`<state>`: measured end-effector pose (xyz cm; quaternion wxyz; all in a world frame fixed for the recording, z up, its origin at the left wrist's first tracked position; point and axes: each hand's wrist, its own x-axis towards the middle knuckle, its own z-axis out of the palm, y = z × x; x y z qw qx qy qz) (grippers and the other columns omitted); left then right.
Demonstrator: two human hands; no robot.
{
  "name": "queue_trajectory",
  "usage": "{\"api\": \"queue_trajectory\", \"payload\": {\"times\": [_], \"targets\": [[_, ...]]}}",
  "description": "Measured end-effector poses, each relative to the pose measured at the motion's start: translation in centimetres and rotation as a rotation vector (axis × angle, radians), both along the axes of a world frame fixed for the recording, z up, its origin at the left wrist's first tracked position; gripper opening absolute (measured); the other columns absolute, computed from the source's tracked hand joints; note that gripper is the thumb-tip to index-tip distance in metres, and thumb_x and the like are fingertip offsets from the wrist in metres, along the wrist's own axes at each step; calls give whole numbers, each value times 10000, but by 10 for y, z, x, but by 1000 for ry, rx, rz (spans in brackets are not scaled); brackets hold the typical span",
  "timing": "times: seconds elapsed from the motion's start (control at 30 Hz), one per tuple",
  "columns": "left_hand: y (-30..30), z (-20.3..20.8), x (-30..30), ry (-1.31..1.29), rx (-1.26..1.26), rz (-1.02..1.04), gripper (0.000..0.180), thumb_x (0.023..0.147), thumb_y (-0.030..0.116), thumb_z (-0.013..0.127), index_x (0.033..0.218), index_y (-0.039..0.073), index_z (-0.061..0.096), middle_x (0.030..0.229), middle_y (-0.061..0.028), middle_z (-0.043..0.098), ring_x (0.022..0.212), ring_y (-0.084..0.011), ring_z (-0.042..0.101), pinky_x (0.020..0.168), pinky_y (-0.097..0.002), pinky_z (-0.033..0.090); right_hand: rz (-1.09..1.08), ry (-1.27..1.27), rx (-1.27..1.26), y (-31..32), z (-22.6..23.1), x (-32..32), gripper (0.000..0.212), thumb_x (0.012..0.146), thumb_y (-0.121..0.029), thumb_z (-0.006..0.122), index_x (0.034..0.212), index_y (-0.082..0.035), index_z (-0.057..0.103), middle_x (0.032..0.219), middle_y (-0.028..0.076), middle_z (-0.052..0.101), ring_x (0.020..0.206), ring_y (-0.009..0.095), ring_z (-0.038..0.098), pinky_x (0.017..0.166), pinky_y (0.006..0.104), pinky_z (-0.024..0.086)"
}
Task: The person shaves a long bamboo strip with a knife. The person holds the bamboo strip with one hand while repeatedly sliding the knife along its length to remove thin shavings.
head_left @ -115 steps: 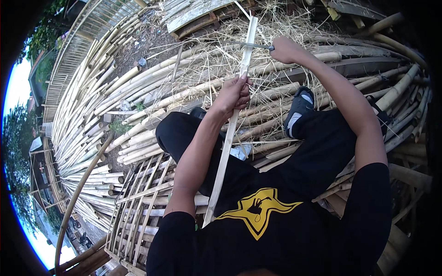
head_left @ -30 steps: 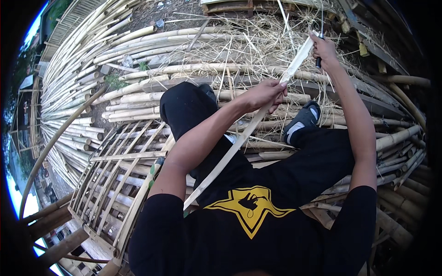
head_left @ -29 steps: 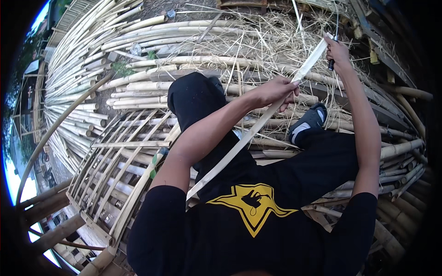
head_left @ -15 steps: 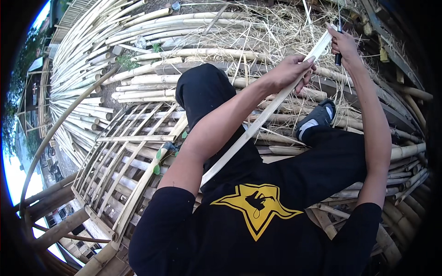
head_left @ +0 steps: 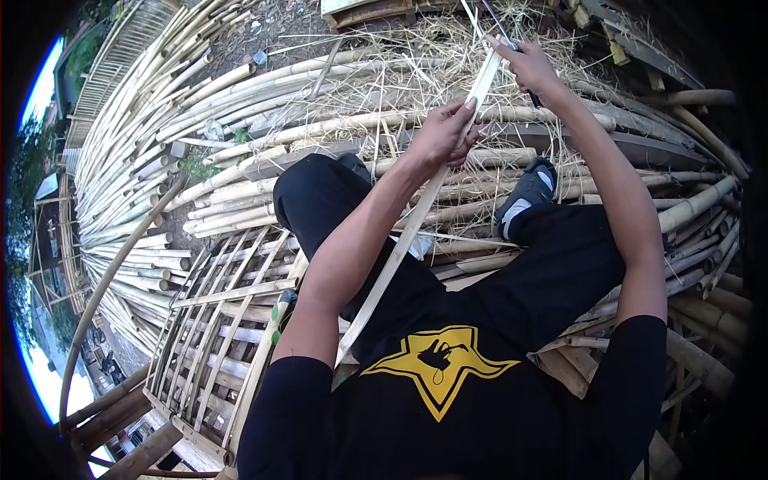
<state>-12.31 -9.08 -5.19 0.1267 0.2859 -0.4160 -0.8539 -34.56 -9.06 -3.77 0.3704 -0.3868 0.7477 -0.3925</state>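
A long pale bamboo strip [head_left: 392, 260] slants from beside my body, across my thigh, to the far upper right. Around its middle stretch my left hand [head_left: 446, 138] is closed, thumb on top. At the far end my right hand [head_left: 530, 70] grips a knife [head_left: 535, 98] by its dark handle, thumb against the strip. The thin blade points up and left, partly beyond the top edge of the picture. A narrow light sliver [head_left: 472, 18] stands out near the blade and strip end; whether it is still attached, I cannot tell.
Straw-like bamboo shavings [head_left: 448, 84] cover the ground beyond my hands. Bamboo poles [head_left: 136, 172] lie in heaps at left and under my legs. A slatted bamboo lattice [head_left: 212, 336] is at my left, near a curved pole [head_left: 112, 292]. My sandalled foot [head_left: 528, 196] rests below my right hand.
Both hands and the strip's far end have shifted left. The knife blade has gone from nearly upright to tilted left. The whole view has also shifted slightly.
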Motion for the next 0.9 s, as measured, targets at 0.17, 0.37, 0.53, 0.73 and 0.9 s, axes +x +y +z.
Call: {"api": "queue_trajectory", "payload": {"times": [0.17, 0.37, 0.53, 0.73, 0.9], "targets": [[-9, -2, 7, 33, 23, 21, 291, 982, 313, 420, 924, 39, 501, 565, -1, 480, 312, -44, 292, 286, -193, 228, 448, 593, 35, 33, 24, 32, 559, 934, -486, 416, 767, 27, 562, 631, 163, 564, 585, 312, 546, 586, 424, 417], [-13, 0, 3, 70, 161, -67, 331, 1002, 317, 350, 990, 26, 507, 530, 53, 363, 351, -36, 249, 306, -193, 214, 546, 629, 149, 46, 27, 33, 539, 966, -446, 335, 835, 25, 562, 736, 226, 585, 745, 386, 577, 715, 453, 449], [-7, -2, -9, 76, 263, -60, 323, 1010, 284, 317, 995, 15, 495, 633, 27, 417, 430, -26, 300, 411, -179, 323, 544, 674, 186, 59, 27, 24, 517, 966, -422, 342, 816, 16, 572, 736, 213, 589, 744, 376, 578, 717, 459, 448], [-8, 8, -13, 54, 192, -101, 312, 1008, 267, 333, 973, 7, 502, 630, 21, 440, 425, -25, 301, 373, -165, 296, 458, 553, 254, 58, 34, 12, 468, 947, -389, 432, 795, 35, 560, 618, 185, 506, 598, 322, 507, 605, 418, 397], [7, 27, -30, 2, 77, -104, 317, 1007, 288, 344, 965, 19, 508, 581, 52, 373, 429, -22, 278, 375, -172, 247, -127, -407, -59, 44, 23, -3, 315, 877, -362, 617, 758, -96, 499, 530, -95, 341, 382, 12, 293, 339, 206, 208]]}}
